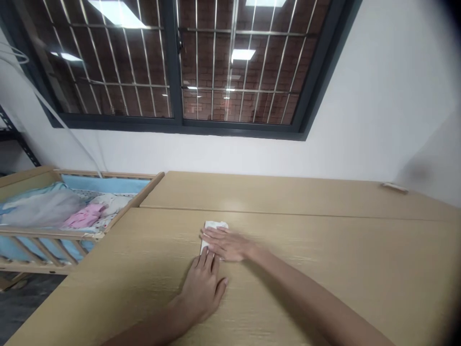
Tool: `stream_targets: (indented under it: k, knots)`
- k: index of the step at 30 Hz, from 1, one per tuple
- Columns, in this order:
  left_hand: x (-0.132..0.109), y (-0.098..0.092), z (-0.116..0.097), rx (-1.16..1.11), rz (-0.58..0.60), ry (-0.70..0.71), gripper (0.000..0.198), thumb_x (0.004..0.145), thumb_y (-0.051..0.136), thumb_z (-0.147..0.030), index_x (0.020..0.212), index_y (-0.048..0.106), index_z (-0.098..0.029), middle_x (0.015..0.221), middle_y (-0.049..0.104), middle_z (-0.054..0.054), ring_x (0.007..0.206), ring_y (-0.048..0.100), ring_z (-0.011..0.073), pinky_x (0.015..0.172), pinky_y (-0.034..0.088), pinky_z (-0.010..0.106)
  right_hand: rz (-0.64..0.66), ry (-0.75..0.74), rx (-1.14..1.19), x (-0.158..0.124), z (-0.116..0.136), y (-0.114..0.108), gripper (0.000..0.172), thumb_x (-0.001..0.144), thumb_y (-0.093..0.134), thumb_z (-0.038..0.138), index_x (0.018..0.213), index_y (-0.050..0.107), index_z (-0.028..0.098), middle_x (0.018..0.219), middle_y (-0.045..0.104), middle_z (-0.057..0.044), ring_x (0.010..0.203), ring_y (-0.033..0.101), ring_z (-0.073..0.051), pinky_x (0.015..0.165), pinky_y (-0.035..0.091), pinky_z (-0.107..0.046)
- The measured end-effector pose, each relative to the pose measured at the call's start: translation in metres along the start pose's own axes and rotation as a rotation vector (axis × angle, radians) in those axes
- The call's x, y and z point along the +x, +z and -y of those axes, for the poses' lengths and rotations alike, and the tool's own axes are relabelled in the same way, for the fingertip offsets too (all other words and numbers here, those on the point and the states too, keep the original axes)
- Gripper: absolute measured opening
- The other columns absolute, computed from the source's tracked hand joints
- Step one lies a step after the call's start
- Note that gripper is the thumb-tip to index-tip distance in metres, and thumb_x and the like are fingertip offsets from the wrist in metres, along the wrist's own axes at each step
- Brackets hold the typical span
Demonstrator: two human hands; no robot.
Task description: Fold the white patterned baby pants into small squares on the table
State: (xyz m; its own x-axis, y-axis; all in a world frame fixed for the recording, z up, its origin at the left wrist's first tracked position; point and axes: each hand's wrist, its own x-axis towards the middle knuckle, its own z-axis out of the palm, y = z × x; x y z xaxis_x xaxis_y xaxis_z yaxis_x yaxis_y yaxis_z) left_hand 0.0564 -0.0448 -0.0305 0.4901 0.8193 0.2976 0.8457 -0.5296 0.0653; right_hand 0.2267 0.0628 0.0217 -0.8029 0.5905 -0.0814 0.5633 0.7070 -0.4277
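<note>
On the pale wood tabletop (151, 269) lies a small folded white piece, a tissue or a thin cloth (215, 224). My right hand (228, 244) rests flat over most of it, fingers stretched out toward the left. Just below, my left hand (203, 283) is spread palm down on the wood, its fingertips at the near edge of the white piece and close to my right fingers. Neither hand is closed around anything. Faint streaks, which look wet or shiny, show on the wood around both hands.
A wooden crib (54, 234) with blue lining stands against the table's left side, holding netting and a pink cloth (85, 216). Behind the table are a white wall (360, 120) and a dark-framed barred window (180, 126). A small flat white object (394, 187) lies at the back right.
</note>
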Motion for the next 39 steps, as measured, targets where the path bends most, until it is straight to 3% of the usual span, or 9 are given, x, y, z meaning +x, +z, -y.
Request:
stream_targets:
  k: [4, 8, 11, 15, 19, 23, 27, 32, 39]
  knots:
    - [0.001, 0.005, 0.001, -0.017, 0.047, -0.019, 0.067, 0.1, 0.039, -0.047, 0.15, 0.039, -0.003, 0.155, 0.04, 0.026, 0.144, 0.038, 0.0395, 0.111, 0.04, 0.053, -0.089, 0.127, -0.077, 0.014, -0.04, -0.011, 0.064, 0.106, 0.015, 0.058, 0.162, 0.022, 0.028, 0.168, 0.018, -0.001, 0.156, 0.011, -0.021, 0.127, 0.005, -0.042]
    - [0.008, -0.005, 0.008, -0.09, 0.102, -0.039, 0.063, 0.1, 0.041, -0.045, 0.149, 0.042, -0.007, 0.155, 0.043, 0.021, 0.144, 0.039, 0.0355, 0.114, 0.038, 0.049, -0.131, 0.217, -0.142, 0.021, -0.054, -0.014, 0.068, 0.106, 0.013, 0.057, 0.162, 0.025, 0.019, 0.167, 0.023, -0.007, 0.155, 0.017, -0.023, 0.126, 0.01, -0.041]
    - [0.025, -0.021, 0.027, -0.152, 0.116, -0.128, 0.048, 0.101, 0.038, -0.042, 0.136, 0.055, -0.015, 0.138, 0.061, 0.014, 0.131, 0.053, 0.0287, 0.109, 0.042, 0.041, -0.257, 0.232, -0.257, 0.018, -0.045, -0.007, 0.062, 0.107, 0.023, 0.051, 0.157, 0.036, 0.016, 0.163, 0.032, -0.014, 0.151, 0.027, -0.027, 0.123, 0.015, -0.043]
    - [0.053, -0.026, 0.058, -0.138, 0.108, -0.311, 0.048, 0.1, 0.038, -0.049, 0.114, 0.061, -0.01, 0.116, 0.067, 0.022, 0.115, 0.06, 0.0374, 0.095, 0.046, 0.047, -0.42, 0.31, -0.311, 0.016, -0.026, 0.002, 0.033, 0.105, 0.043, 0.036, 0.127, 0.059, 0.016, 0.135, 0.059, -0.017, 0.129, 0.049, -0.028, 0.109, 0.031, -0.043]
    - [0.07, -0.016, 0.067, -0.194, 0.182, -0.346, 0.038, 0.098, 0.044, -0.048, 0.104, 0.06, -0.014, 0.104, 0.071, 0.018, 0.099, 0.067, 0.0329, 0.08, 0.047, 0.038, -0.456, 0.377, -0.258, 0.018, -0.014, 0.004, 0.014, 0.101, 0.05, 0.021, 0.11, 0.059, 0.016, 0.118, 0.064, -0.014, 0.115, 0.054, -0.025, 0.098, 0.034, -0.04]
    - [0.067, -0.021, 0.06, -0.256, 0.2, -0.313, 0.026, 0.099, 0.043, -0.04, 0.1, 0.056, -0.018, 0.099, 0.072, 0.013, 0.092, 0.068, 0.0274, 0.072, 0.043, 0.033, -0.506, 0.414, -0.207, 0.006, 0.008, 0.002, 0.007, 0.101, 0.048, 0.021, 0.101, 0.055, 0.018, 0.111, 0.066, -0.011, 0.109, 0.055, -0.024, 0.093, 0.033, -0.038]
    - [0.032, -0.05, 0.059, -0.326, 0.184, -0.279, 0.021, 0.097, 0.044, -0.042, 0.092, 0.05, -0.022, 0.088, 0.069, 0.005, 0.083, 0.066, 0.0238, 0.067, 0.039, 0.031, -0.587, 0.34, -0.068, -0.022, 0.051, 0.007, 0.013, 0.105, 0.04, 0.025, 0.099, 0.05, 0.02, 0.105, 0.066, -0.006, 0.101, 0.057, -0.021, 0.091, 0.035, -0.035]
    - [-0.049, -0.086, 0.063, -0.508, 0.079, -0.293, 0.031, 0.095, 0.043, -0.053, 0.082, 0.042, -0.025, 0.076, 0.059, -0.002, 0.071, 0.059, 0.0185, 0.063, 0.039, 0.028, -0.628, 0.199, 0.338, -0.039, 0.118, 0.026, 0.017, 0.106, 0.038, 0.036, 0.101, 0.047, 0.022, 0.093, 0.061, -0.002, 0.083, 0.057, -0.018, 0.074, 0.04, -0.028]
    - [-0.166, -0.1, 0.071, -0.506, -0.076, -0.651, 0.044, 0.08, 0.05, -0.071, 0.073, 0.049, -0.028, 0.063, 0.054, -0.003, 0.06, 0.055, 0.0194, 0.061, 0.047, 0.03, -0.642, 0.079, 0.753, -0.002, 0.21, 0.079, 0.022, 0.097, 0.055, 0.042, 0.103, 0.057, 0.021, 0.094, 0.062, -0.002, 0.085, 0.058, -0.017, 0.077, 0.044, -0.027]
